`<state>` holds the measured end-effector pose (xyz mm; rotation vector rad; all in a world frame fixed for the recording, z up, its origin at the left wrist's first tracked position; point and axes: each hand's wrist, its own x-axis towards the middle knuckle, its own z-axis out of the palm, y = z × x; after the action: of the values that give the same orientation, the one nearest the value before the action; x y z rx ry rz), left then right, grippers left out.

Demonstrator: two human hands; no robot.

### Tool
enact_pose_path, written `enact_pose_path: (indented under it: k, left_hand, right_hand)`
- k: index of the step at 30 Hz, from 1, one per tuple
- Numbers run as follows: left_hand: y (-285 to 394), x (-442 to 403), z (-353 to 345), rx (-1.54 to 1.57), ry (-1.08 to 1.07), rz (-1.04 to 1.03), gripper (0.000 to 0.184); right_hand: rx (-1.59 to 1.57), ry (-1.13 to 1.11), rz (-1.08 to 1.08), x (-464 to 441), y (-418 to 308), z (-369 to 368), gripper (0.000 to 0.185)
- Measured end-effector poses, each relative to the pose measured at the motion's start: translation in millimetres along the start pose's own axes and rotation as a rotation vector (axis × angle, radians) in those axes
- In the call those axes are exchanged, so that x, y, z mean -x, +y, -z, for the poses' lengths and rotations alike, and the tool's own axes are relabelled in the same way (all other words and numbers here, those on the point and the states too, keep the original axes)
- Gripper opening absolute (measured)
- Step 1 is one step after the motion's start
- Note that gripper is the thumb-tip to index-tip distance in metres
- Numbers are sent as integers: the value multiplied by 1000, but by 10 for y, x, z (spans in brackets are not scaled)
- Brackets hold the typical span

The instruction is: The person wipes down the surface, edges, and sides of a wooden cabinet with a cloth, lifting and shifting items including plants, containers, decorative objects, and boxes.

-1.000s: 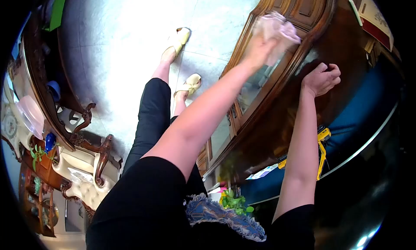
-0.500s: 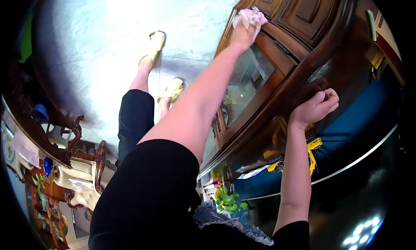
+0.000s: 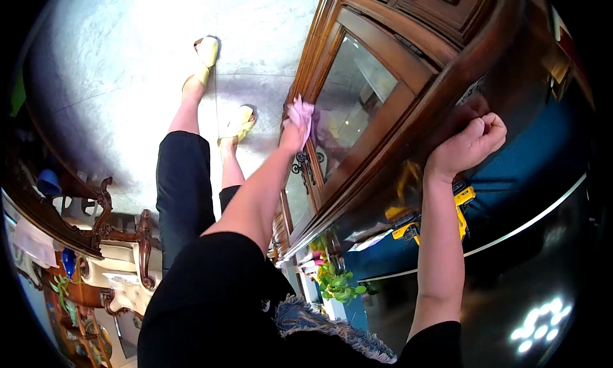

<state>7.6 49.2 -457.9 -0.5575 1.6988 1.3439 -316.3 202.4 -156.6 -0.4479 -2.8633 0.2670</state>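
A crumpled pink cloth (image 3: pixel 304 116) is bunched in my left hand (image 3: pixel 293 135), against the wooden frame beside a glass cabinet door (image 3: pixel 354 81). Dark ornate handles (image 3: pixel 300 165) are just below this hand. My right hand (image 3: pixel 469 146) is curled into a fist with nothing visible in it. It is at the glossy dark wood cabinet top (image 3: pixel 415 148), where a reflection shows beside the knuckles.
Yellow tools (image 3: pixel 461 208) lie beyond my right forearm. Green leaves (image 3: pixel 337 284) are near my waist. My feet in yellow slippers (image 3: pixel 239 123) stand on the pale tiled floor (image 3: pixel 255 23). At the left are a carved cream chair (image 3: pixel 121 266) and a blue vase (image 3: pixel 68 262).
My left hand has moved with the cloth down and left along the cabinet front. My right hand remains curled near the cabinet top. The view has shifted, showing more of the glass door.
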Motion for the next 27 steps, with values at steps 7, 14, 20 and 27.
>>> enact_pose_path:
  k: [7,14,20,27]
  left_hand:
    - [490,389,427,-16,-85,184,50]
    - [1366,1036,647,-263,-180,43,43]
    - [1386,2108,356,169,-154,58,41]
    - [2567,1479,573,594,51,-225,46]
  right_hand:
    - [61,39,16,-13,-25,-22,18]
    - [122,91,17,-30,-12,-60,13]
    - [159,100,-15,-35,-76,-63,12]
    - [168,102,-50,-49,-116,-64,11]
